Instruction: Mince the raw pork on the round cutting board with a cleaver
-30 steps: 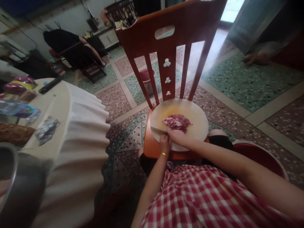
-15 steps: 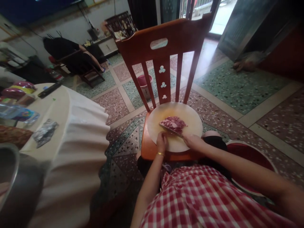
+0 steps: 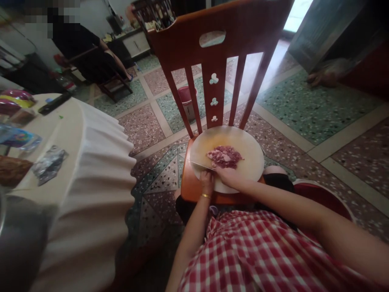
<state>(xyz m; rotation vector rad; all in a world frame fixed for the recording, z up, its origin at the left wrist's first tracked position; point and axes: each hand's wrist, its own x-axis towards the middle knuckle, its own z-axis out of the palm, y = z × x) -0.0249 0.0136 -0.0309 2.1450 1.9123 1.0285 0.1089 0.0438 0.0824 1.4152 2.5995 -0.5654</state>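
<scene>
A round pale cutting board (image 3: 249,148) lies on the seat of a red-brown wooden chair (image 3: 219,24) in front of me. A pile of chopped raw red meat (image 3: 225,157) sits at the board's middle. My right hand (image 3: 227,175) is closed on a knife (image 3: 199,164) at the meat's near edge, and the blade points left. Just left of it, my left hand (image 3: 207,182), with a gold bracelet on the wrist, is curled at the board's near rim under the blade. What its fingers hold is hidden.
A table with a white pleated cloth (image 3: 91,162) stands at my left, carrying packets, a remote and a metal pot (image 3: 18,239). A red basin (image 3: 322,198) sits at my right. A pink bucket (image 3: 185,95) stands behind the chair. Another person sits far left.
My right hand moved left with the knife, close to my left hand. The blade, which lay slanted across the meat's near side, now sticks out to the left. My left hand stayed put.
</scene>
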